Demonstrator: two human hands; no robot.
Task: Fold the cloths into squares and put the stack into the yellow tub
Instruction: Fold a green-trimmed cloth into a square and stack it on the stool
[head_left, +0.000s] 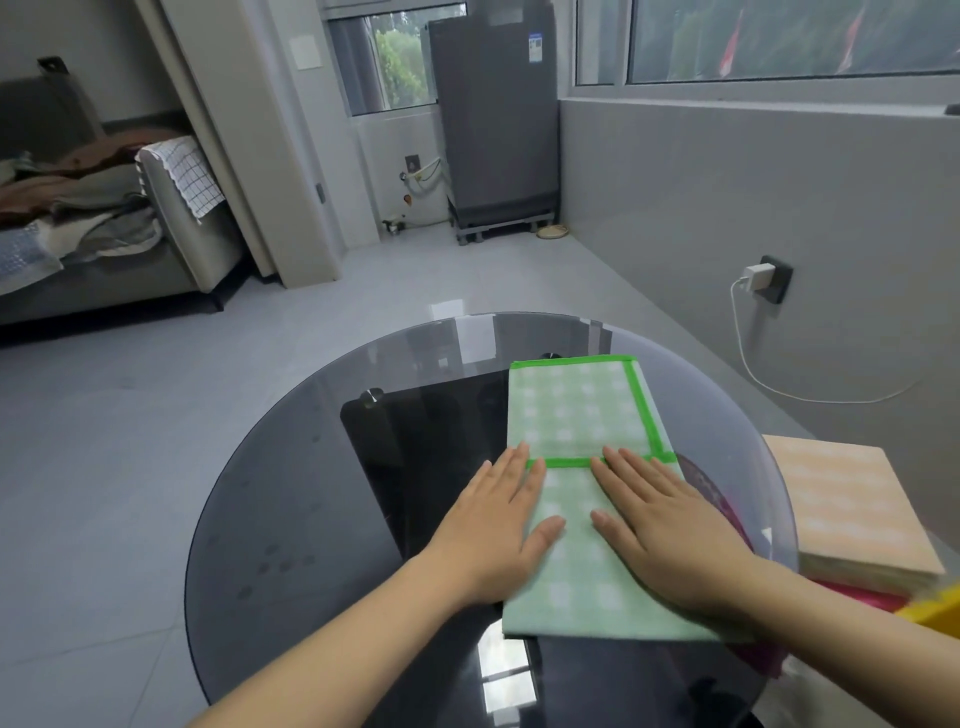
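A green checked cloth (576, 410) with a bright green border lies folded into a long strip on the round dark glass table (291, 493). Its near part is folded over the far part, the border edge running across the middle. My left hand (493, 525) presses flat on the cloth's left side with straight fingers. My right hand (665, 525) lies flat on the right side, fingertips at the border edge. At the far right, a folded orange cloth (857, 509) tops a stack with a pink cloth (857, 595) under it. A corner of the yellow tub (937, 608) shows at the right edge.
A dark red cloth (711, 493) peeks from under the green cloth's right side. A wall with a charger and white cable (753, 291) stands to the right. A grey sofa with clothes (78, 218) is at far left, beyond open floor.
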